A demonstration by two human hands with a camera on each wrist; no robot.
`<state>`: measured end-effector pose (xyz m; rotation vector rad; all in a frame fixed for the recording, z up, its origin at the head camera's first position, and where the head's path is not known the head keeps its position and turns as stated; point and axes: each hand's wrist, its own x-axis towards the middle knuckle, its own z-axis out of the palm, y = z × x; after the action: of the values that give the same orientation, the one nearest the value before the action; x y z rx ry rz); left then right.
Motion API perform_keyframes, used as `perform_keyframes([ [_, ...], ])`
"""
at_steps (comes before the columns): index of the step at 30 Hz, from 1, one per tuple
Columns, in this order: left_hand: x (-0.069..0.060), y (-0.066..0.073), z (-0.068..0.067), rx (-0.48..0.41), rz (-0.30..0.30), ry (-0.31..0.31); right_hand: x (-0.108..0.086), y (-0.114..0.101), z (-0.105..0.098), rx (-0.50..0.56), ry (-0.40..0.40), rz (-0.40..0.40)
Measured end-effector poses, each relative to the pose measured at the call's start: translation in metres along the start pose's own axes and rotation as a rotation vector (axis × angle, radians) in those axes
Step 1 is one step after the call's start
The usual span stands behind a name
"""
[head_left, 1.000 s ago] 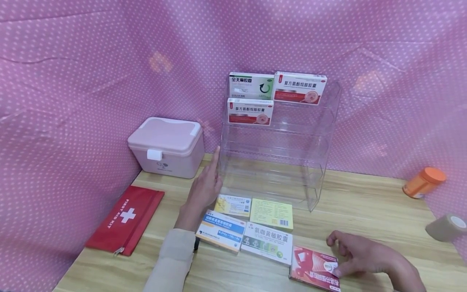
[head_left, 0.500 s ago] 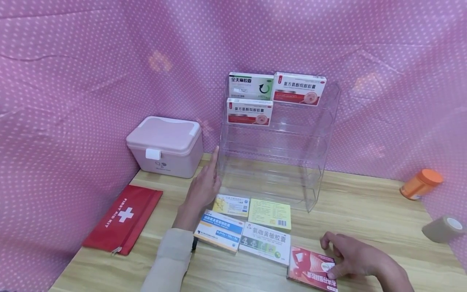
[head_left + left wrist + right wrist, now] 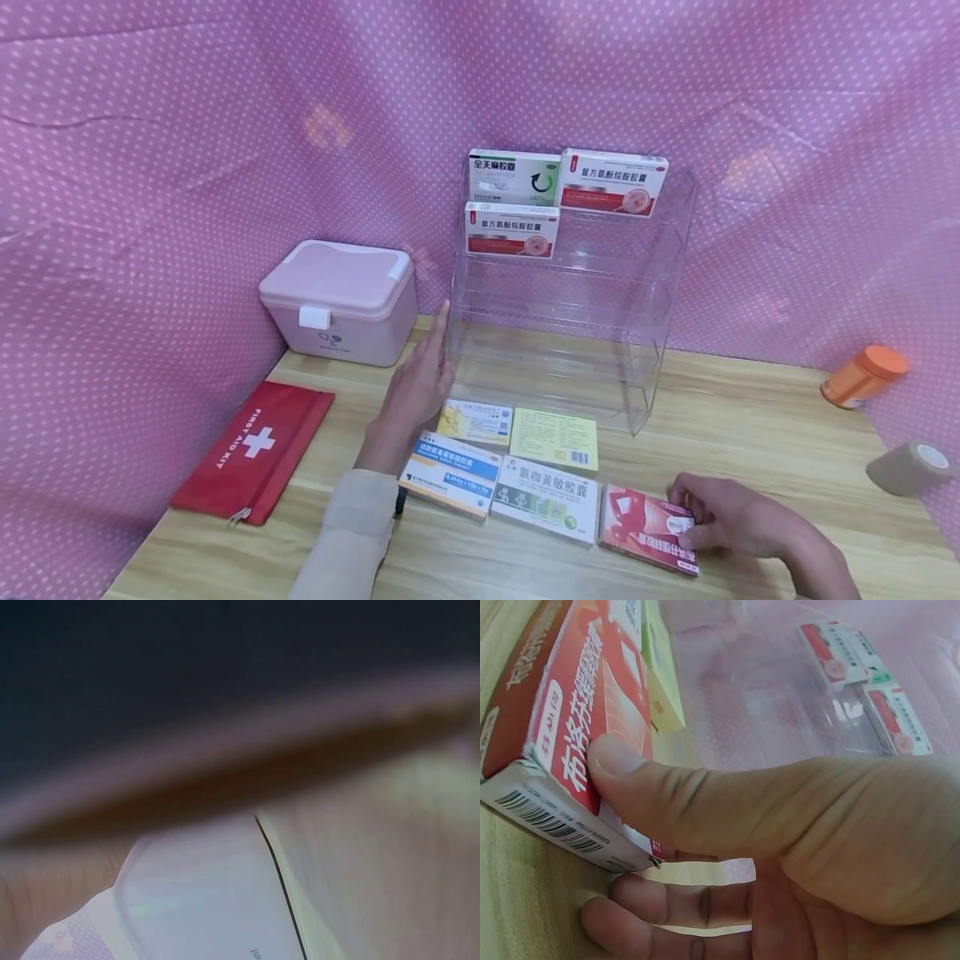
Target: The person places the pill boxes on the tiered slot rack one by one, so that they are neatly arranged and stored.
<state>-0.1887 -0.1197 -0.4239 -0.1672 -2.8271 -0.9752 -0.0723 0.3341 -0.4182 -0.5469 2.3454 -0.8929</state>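
In the head view my right hand [image 3: 738, 521] has its thumb and fingers around the right end of a red medicine box [image 3: 647, 531]. The right wrist view shows the thumb [image 3: 667, 799] on the red box's [image 3: 592, 697] printed face, with fingers curled beneath. My left hand [image 3: 417, 385], index finger extended, touches or nearly touches the left side of the clear tiered rack [image 3: 555, 321]. A white-green box [image 3: 546, 500], a blue-white box [image 3: 452, 473], a yellow-white box [image 3: 476, 422] and a yellow box [image 3: 554, 439] lie before the rack.
Three boxes, including a green-white one [image 3: 514, 177], stand on the rack's upper tiers. A pink lidded case [image 3: 339, 304] and red first aid pouch [image 3: 253, 450] are at the left. An orange bottle [image 3: 864, 377] and a greyish roll [image 3: 910, 468] lie at the right.
The red box has shifted slightly up and right and turned a little, with my right hand's fingers now closer around its end. My left hand stays by the rack.
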Motion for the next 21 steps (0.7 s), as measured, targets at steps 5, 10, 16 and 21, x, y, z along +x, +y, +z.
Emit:
perform_keyframes([
  [5, 0.0004, -0.0001, 0.0002, -0.001, -0.009, -0.003, 0.0, 0.0001, -0.001, 0.008, -0.004, 0.006],
  [10, 0.0012, -0.0007, 0.0, -0.002, -0.006, -0.001, -0.0013, -0.0004, -0.0006, 0.064, -0.019, 0.014],
  [16, 0.0011, -0.0009, -0.0003, -0.003, -0.007, -0.001, -0.0027, -0.0016, -0.0004, 0.06, -0.015, 0.001],
  [21, 0.0004, -0.001, -0.0002, -0.003, -0.011, -0.003, -0.0031, -0.0019, 0.0006, 0.033, -0.011, -0.011],
])
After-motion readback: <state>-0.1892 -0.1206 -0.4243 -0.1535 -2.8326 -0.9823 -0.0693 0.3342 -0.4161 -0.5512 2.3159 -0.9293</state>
